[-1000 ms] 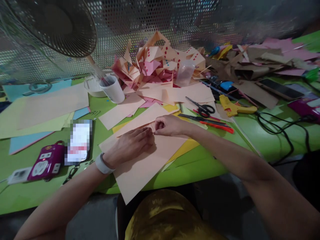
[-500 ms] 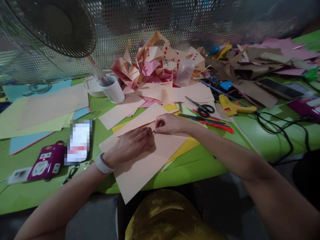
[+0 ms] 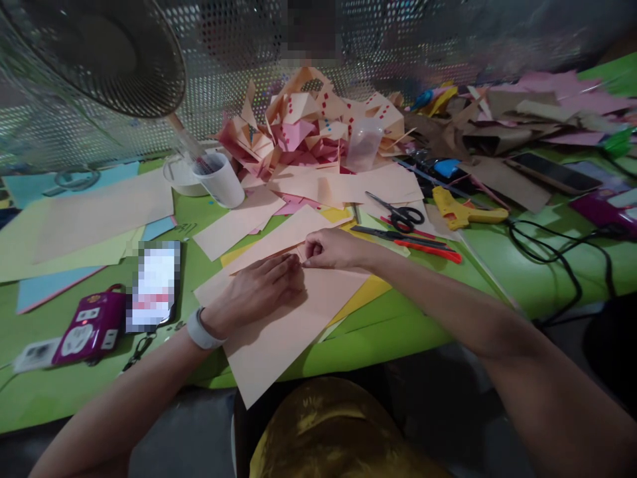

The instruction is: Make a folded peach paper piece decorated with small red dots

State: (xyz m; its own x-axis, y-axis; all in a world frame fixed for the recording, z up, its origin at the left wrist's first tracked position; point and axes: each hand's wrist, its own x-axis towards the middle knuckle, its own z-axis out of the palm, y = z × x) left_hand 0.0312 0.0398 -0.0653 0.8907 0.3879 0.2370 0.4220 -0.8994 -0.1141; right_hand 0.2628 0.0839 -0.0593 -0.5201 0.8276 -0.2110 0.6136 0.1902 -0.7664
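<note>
A large sheet of peach paper [image 3: 293, 332] lies aslant in front of me, its lower corner jutting past the table's front edge. Across it my left hand [image 3: 263, 285] rests flat, fingers stretched towards the right. My right hand [image 3: 323, 249] is closed beside those fingertips, thumb and finger pinched at a folded part of the paper; its other fingers are curled in. A narrow raised flap [image 3: 269, 251] shows above my left fingers. The exact grip at the right fingertips is partly hidden. Yellow paper [image 3: 365, 297] sticks out from beneath the sheet.
Scissors [image 3: 398, 211], a red-handled cutter [image 3: 432, 249] and a yellow glue gun [image 3: 465, 211] lie to the right. Behind are a heap of folded paper [image 3: 303, 126] and a white cup [image 3: 223, 182]. On the left are a phone [image 3: 154, 285], a purple power strip [image 3: 89, 325] and a fan [image 3: 109, 53].
Both hands stay almost in place on the paper. The whole view has shifted slightly, and a blurred patch now shows at the top behind the mesh.
</note>
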